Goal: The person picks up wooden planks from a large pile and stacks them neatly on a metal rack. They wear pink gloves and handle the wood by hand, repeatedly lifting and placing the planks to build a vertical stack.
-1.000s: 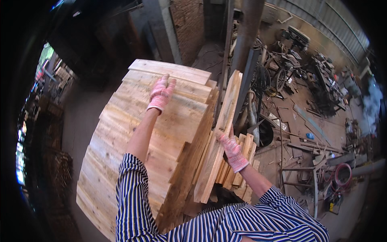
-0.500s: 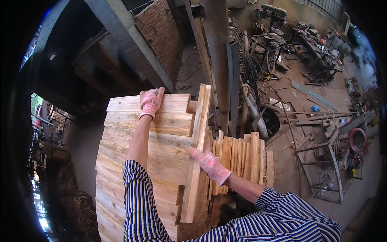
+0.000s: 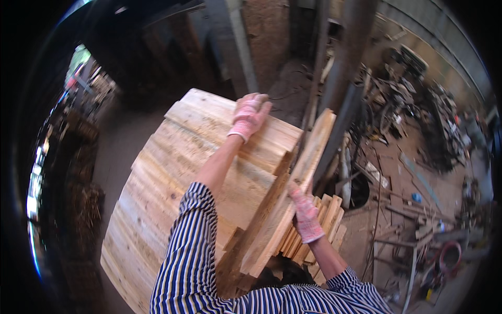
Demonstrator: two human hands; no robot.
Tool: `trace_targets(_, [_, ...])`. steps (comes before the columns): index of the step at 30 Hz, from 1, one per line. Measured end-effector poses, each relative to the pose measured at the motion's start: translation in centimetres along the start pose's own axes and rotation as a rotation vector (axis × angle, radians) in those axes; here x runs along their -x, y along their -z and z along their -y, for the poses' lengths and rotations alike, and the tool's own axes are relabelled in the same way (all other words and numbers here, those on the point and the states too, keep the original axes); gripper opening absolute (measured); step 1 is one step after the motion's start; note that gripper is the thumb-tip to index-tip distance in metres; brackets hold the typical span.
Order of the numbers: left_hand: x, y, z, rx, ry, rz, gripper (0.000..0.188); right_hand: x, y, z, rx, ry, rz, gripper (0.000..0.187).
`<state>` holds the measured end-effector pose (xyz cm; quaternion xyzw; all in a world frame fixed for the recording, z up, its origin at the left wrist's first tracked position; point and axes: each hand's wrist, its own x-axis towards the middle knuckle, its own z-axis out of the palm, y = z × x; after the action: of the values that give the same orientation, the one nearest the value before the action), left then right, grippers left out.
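Observation:
Both my hands wear pink-and-white knitted gloves. My left hand (image 3: pixel 250 116) lies on the far board of a layer of pale wooden boards (image 3: pixel 172 178), fingers stretched over its far edge and thumb apart. A long wooden plank (image 3: pixel 282 222) is held in my right hand (image 3: pixel 306 214), thumb on its near face and fingers hidden behind it. The plank slants from lower left to upper right beside the right ends of the boards, which are uneven. A gap shows between it and those ends.
More cut boards (image 3: pixel 330 212) are stacked to the right, behind my right wrist. A thick steel post (image 3: pixel 348 57) rises beyond the plank. Scrap metal (image 3: pixel 402 94) and loose bars litter the floor at right, near a metal frame (image 3: pixel 410 267) and a coiled reddish hose (image 3: pixel 449 255).
The plank has moved off the boards' right ends and tilted further to the right, still in my right hand. My left hand remains at the far edge. The whole view has turned.

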<state>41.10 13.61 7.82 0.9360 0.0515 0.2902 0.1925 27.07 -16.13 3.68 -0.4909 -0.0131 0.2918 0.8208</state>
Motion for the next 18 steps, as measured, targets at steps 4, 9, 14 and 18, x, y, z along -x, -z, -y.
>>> trace_targets(4, [4.3,2.9,-1.5,-0.034,0.073,-0.171,0.048,0.4,0.8,2.7,0.106,0.094,0.02,0.081])
trace_targets(9, [18.1,14.3,0.2,-0.252,0.194,-0.317,0.056,0.3,-1.0,5.9,0.177,-0.011,0.225,0.068])
trace_targets(14, [40.4,32.9,6.8,-0.466,0.79,-0.465,0.07,0.7,-4.4,6.9,0.309,-0.114,0.363,0.062])
trace_targets(18, [60.2,44.8,5.5,-0.812,1.68,-0.174,0.102,1.8,-8.1,5.8,0.332,-0.346,0.541,0.068])
